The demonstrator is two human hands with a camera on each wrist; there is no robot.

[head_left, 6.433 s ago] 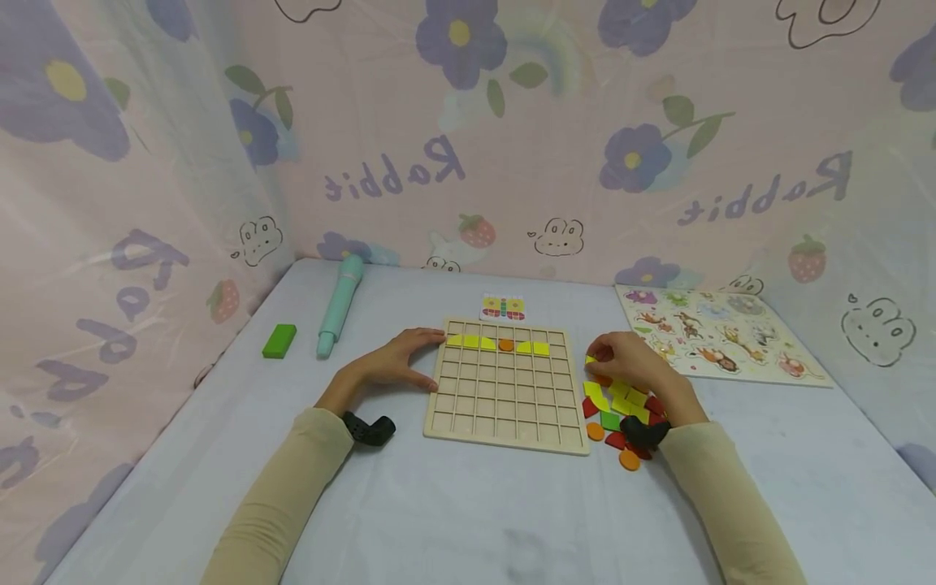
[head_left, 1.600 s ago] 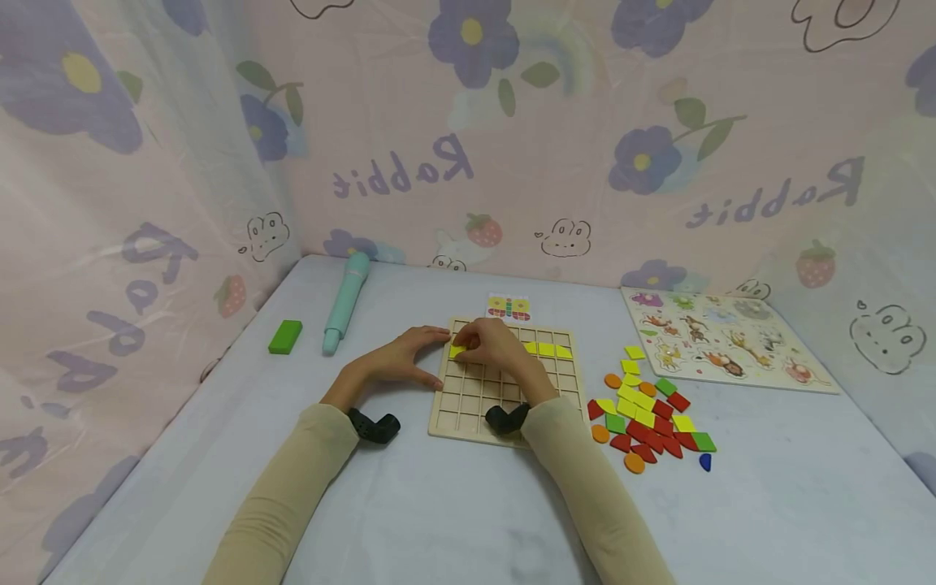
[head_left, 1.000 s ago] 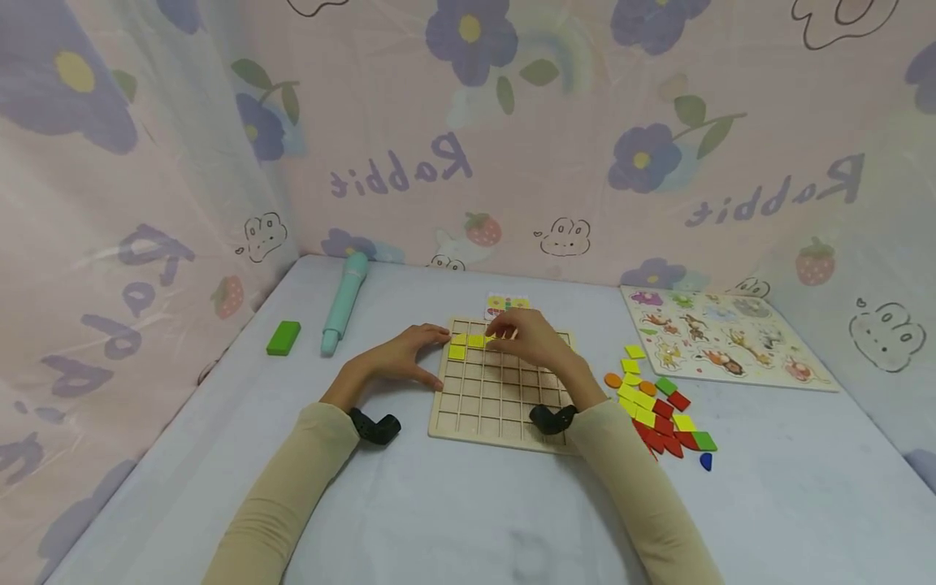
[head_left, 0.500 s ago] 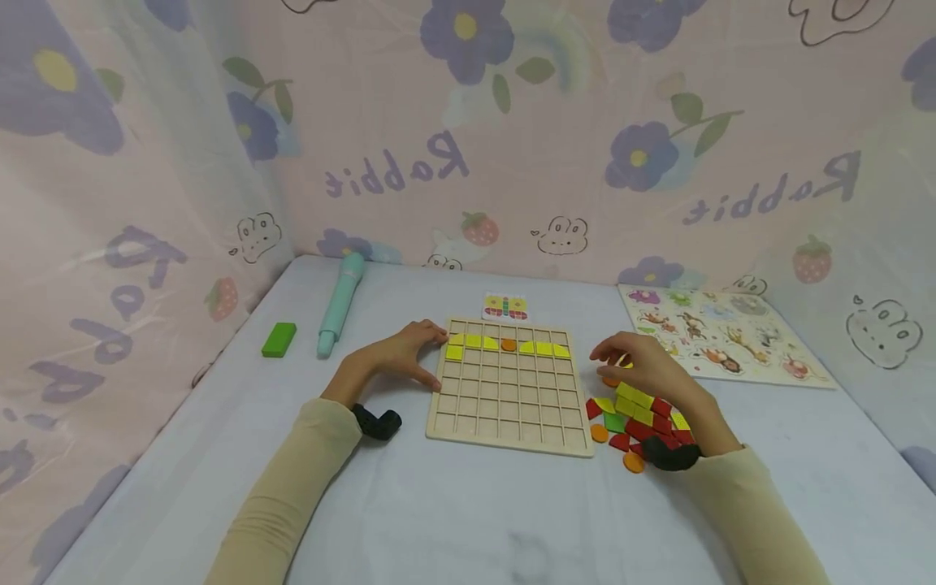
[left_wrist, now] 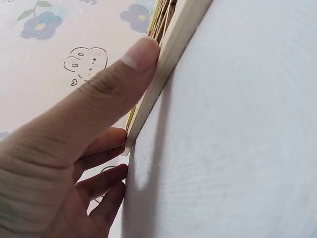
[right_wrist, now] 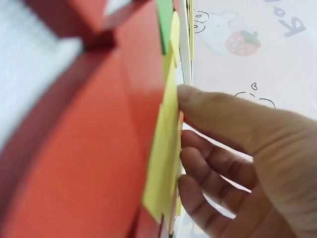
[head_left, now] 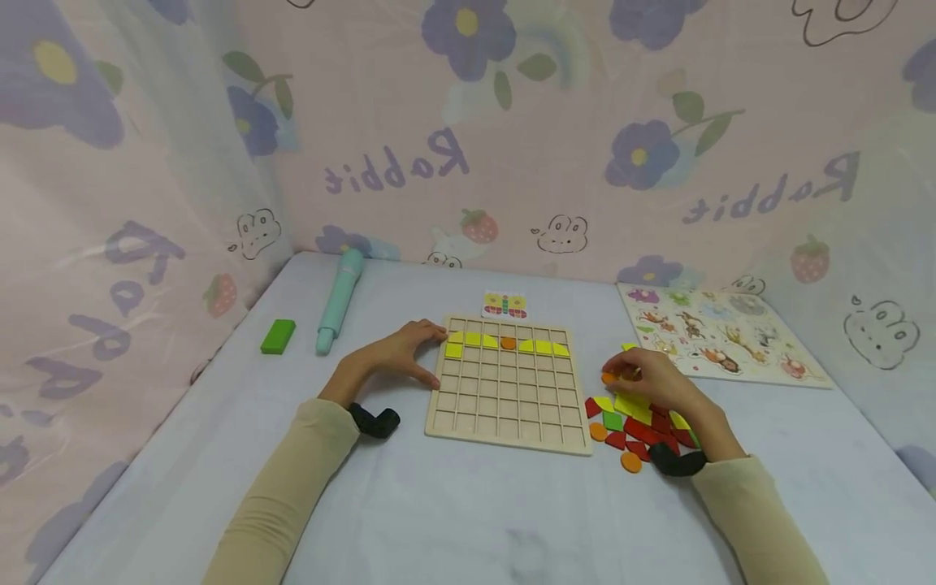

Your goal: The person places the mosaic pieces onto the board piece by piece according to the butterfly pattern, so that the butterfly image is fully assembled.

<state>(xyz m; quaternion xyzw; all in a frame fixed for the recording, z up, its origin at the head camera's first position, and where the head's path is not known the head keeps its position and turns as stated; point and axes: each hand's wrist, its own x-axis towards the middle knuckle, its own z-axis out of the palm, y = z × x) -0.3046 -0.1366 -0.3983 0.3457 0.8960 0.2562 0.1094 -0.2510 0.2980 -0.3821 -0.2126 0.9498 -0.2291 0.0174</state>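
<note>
My left hand (head_left: 400,356) rests at the left edge of a wooden grid board (head_left: 515,418), thumb and fingertips against its side; the left wrist view shows the thumb on the board's edge (left_wrist: 173,59). Along the second row lie yellow tiles (head_left: 473,339) with curved ends and an orange disc (head_left: 508,344) in the middle. A yellow square (head_left: 453,351) sits in the leftmost cell below. My right hand (head_left: 651,378) is low over the loose pieces to the right of the board. In the right wrist view its thumb touches a yellow tile (right_wrist: 166,148), fingers loosely bent.
Red pieces (head_left: 643,431), a green square (head_left: 613,421) and orange discs (head_left: 631,461) lie around the right hand. A butterfly picture card (head_left: 504,305) lies behind the board. An animal puzzle board (head_left: 720,337) is far right; a mint microphone-shaped toy (head_left: 340,302) and green block (head_left: 279,336) are left.
A yellow end tile now lies at the row's right end, and a yellow square in the row below at left. My right hand left the board and lowered onto the loose pieces; the left stays put.
</note>
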